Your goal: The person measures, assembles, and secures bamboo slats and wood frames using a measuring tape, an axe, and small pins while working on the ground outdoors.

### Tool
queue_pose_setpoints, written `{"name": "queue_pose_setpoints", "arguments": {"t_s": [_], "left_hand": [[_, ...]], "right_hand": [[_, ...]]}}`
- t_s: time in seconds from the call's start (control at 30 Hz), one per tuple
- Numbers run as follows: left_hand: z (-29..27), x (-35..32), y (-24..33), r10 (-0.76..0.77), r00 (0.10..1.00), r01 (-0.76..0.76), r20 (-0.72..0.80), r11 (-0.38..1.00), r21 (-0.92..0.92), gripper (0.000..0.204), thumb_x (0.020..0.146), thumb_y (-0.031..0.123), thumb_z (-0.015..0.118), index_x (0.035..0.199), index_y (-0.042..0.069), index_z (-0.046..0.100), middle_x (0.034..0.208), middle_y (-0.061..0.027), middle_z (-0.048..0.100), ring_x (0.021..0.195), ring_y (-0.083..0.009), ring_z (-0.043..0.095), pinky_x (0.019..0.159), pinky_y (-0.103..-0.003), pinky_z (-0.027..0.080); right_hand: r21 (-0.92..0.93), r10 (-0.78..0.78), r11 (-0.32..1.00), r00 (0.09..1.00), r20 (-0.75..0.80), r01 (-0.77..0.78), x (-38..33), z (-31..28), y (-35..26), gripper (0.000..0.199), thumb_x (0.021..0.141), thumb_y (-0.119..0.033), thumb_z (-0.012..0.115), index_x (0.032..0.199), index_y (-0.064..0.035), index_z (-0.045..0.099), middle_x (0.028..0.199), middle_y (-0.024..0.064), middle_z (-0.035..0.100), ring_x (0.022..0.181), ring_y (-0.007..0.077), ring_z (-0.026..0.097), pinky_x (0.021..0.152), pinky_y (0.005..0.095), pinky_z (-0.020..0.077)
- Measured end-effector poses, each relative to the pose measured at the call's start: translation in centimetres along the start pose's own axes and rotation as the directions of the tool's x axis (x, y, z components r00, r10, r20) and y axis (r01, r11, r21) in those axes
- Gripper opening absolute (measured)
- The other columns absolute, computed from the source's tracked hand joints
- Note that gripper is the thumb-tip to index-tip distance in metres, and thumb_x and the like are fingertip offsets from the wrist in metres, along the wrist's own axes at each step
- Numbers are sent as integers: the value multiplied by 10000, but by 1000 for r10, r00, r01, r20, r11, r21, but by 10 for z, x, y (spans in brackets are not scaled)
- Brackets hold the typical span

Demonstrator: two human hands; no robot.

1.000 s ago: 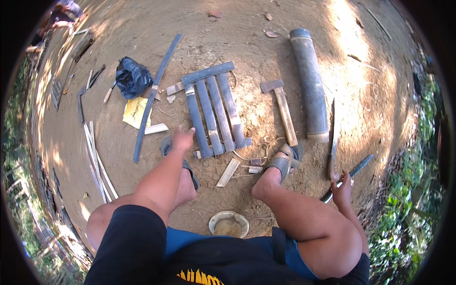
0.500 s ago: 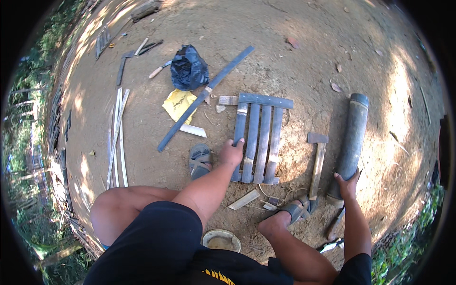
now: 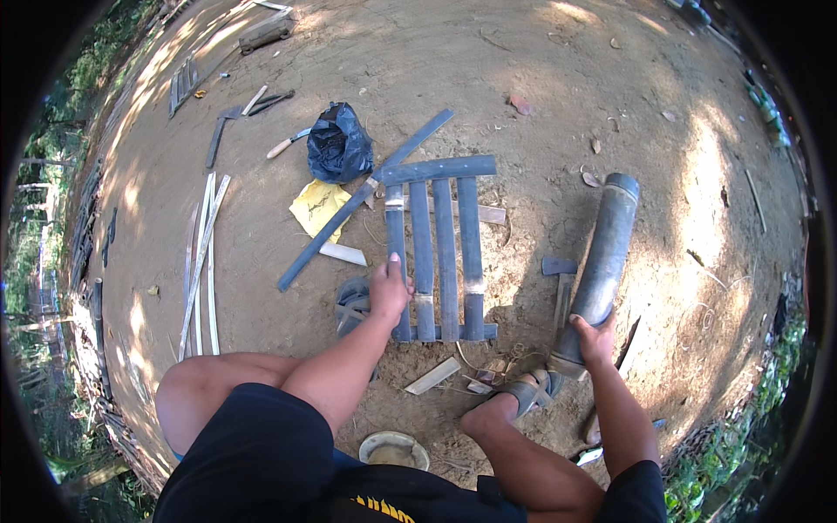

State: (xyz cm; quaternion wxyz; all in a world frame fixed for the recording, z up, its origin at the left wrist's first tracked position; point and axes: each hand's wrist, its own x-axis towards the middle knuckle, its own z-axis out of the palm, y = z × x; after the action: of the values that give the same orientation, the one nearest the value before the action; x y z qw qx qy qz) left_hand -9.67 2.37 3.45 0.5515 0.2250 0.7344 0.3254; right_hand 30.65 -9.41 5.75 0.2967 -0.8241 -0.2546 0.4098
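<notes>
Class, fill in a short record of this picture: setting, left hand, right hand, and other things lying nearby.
Setting: bare dirt ground, outdoors, patchy sunlight
Left hand: resting on the leftmost slat of a frame of grey slats
Right hand: gripping the near end of a thick grey tube lying on the ground
Beside the tube: hammer
Behind the frame: black bag, yellow paper, long loose slat

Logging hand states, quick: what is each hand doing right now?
Left hand: resting on the slat frame; grip cannot be told.
Right hand: closed on the bamboo tube.
</notes>
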Motion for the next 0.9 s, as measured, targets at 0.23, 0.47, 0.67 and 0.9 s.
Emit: {"name": "queue_pose_setpoints", "arguments": {"t_s": [0.23, 0.47, 0.67, 0.9], "left_hand": [[-35, 17, 48, 89, 996, -89, 15, 995, 44, 432, 1101, 453, 463, 1015, 40, 554, 724, -52, 574, 541, -130, 556, 495, -294, 477], [-24, 2, 60, 16, 998, -20, 64, 998, 64, 438, 1098, 447, 474, 1058, 22, 574, 745, -54, 592, 566, -128, 572, 520, -297, 486], [2, 8, 36, -27, 990, 17, 142, 997, 76, 443, 1100, 440, 464, 1055, 11, 567, 747, -58, 597, 571, -138, 583, 520, -312, 495], [-3, 33, 5, -41, 985, 6, 167, 978, 208, 500, 1074, 530, 484, 1080, 45, 606, 714, -48, 595, 545, -135, 566, 503, -309, 478]], "right_hand": [[-174, -310, 929, 943, 118, 327, -26, 102, -28, 1142, 717, -243, 891, 1585, 5, 192, 1420, 299, 508, 1317, 424, 539, 1126, 479, 432], [-73, -269, 955, 945, 183, 287, -60, 206, -15, 959, 721, -225, 916, 1479, -21, 366, 1279, 248, 609, 1204, 378, 618, 1014, 466, 493], [-100, -493, 845, 838, 235, 526, -46, 208, 26, 904, 800, -231, 847, 1503, -1, 328, 1272, 279, 567, 1221, 410, 584, 1018, 471, 476], [-318, -280, 858, 886, 370, 404, -68, 134, 18, 979, 796, -251, 859, 1569, 1, 314, 1477, 271, 488, 1369, 426, 489, 1137, 477, 424]]}}
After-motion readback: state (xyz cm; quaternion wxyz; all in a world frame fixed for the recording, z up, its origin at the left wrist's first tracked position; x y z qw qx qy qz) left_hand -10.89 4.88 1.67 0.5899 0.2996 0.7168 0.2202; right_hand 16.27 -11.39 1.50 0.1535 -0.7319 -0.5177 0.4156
